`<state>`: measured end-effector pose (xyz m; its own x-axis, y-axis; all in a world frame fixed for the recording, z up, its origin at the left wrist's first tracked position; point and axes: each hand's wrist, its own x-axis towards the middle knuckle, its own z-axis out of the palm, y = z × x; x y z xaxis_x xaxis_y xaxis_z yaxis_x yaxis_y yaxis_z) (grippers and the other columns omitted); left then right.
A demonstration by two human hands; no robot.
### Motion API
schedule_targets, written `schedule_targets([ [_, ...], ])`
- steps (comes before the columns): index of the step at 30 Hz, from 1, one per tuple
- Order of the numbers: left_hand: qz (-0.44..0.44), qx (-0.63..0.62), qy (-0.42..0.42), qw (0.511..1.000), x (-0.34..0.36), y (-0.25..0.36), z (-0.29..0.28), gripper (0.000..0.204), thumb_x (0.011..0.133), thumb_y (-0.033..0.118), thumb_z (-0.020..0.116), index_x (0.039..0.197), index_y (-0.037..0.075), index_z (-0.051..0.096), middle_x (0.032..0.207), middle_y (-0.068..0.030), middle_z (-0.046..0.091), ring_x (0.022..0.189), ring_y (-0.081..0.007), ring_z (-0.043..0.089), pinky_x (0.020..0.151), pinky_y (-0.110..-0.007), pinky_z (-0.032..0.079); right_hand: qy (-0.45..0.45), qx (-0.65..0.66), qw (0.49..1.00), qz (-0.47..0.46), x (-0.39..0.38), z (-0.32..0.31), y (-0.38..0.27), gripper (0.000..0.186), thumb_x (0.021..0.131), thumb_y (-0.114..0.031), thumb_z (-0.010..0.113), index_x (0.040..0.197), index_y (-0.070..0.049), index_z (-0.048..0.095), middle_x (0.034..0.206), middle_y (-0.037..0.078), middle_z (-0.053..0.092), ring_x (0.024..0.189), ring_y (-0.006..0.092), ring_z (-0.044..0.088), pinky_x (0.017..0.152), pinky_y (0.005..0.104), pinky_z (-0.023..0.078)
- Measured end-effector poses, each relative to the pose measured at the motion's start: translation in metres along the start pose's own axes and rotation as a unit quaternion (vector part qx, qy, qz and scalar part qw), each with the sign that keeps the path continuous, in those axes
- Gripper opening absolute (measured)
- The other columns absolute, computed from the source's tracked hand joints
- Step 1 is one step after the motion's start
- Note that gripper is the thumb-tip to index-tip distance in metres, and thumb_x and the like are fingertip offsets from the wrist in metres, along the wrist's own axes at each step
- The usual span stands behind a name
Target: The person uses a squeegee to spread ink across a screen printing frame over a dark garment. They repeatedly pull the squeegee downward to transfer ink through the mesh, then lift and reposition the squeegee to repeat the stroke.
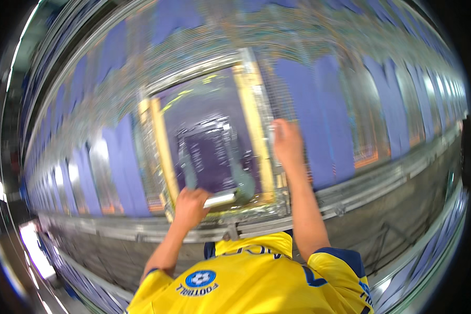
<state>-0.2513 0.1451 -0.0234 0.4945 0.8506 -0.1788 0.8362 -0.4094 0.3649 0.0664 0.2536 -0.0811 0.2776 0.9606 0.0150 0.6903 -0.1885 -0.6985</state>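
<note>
Through the head camera I have my left hand [191, 208] at the near end of a rectangular frame [252, 120], its fingers curled closed around the left end of a pale bar [222, 199]. The bar lies crosswise just inside the frame's near edge. My right hand [288, 140] is at the frame's right side, fingers bent inward; blur keeps me from telling whether they grip the edge or how far open they are. The frame sits slightly turned on a long tabletop [369, 112], with yellow strips down both inner sides and a dark purple sheet [193, 99] between them. Grey-green paste [246, 187] streaks the sheet, thickest just right of the bar. Purple cloth pieces [322, 120] lie in rows to either side, and a metal rail [371, 179] runs along the near edge.
</note>
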Motion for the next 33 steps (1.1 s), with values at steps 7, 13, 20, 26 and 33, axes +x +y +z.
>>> schedule_targets([
  [7,0.013,0.013,0.112,0.994,0.047,-0.141,-0.083,0.026,0.069,0.025,0.085,0.077,0.01,0.066,0.079,-0.009,0.067,0.077,-0.0313,0.065,0.075,-0.043,0.045,-0.265,-0.022,0.933,-0.243,-0.003,0.035,-0.215,0.043,0.084,-0.035,0.076,0.115,-0.006,0.067,0.107,0.017,0.069,0.103,0.0365,0.063,0.092,0.0458,0.048],
  [13,0.04,0.016,0.166,0.985,0.084,-0.189,-0.085,0.02,0.072,0.025,0.081,0.079,0.012,0.068,0.075,-0.0105,0.068,0.073,-0.0339,0.066,0.071,-0.046,0.045,-0.253,-0.113,0.899,-0.34,0.012,0.118,-0.227,0.029,0.079,-0.024,0.078,0.097,-0.006,0.065,0.092,0.016,0.069,0.094,0.0376,0.064,0.083,0.0474,0.048],
  [20,0.029,-0.056,0.19,0.98,-0.049,-0.107,-0.019,0.029,0.056,0.0,0.073,0.083,0.012,0.068,0.08,-0.0032,0.066,0.071,-0.0228,0.063,0.072,-0.039,0.042,-0.233,-0.104,0.875,-0.412,-0.128,0.098,-0.174,0.027,0.068,-0.007,0.075,0.092,-0.007,0.063,0.087,0.009,0.064,0.094,0.0268,0.06,0.089,0.0428,0.043],
  [26,0.019,0.003,0.157,0.987,0.014,-0.158,-0.042,0.018,0.065,0.009,0.078,0.082,0.013,0.07,0.079,-0.0076,0.07,0.076,-0.0289,0.066,0.078,-0.041,0.043,-0.234,-0.138,0.873,-0.406,-0.064,0.116,-0.194,0.024,0.073,-0.011,0.074,0.096,-0.008,0.065,0.089,0.012,0.067,0.094,0.0315,0.063,0.084,0.0456,0.045],
  [33,0.021,-0.03,0.219,0.975,0.029,-0.166,-0.021,0.011,0.07,0.004,0.069,0.076,0.012,0.067,0.072,-0.0096,0.067,0.07,-0.0321,0.064,0.074,-0.045,0.044,-0.219,-0.124,0.881,-0.401,-0.051,0.148,-0.176,0.025,0.073,-0.003,0.065,0.097,-0.006,0.062,0.091,0.014,0.065,0.09,0.0355,0.06,0.085,0.0474,0.045],
])
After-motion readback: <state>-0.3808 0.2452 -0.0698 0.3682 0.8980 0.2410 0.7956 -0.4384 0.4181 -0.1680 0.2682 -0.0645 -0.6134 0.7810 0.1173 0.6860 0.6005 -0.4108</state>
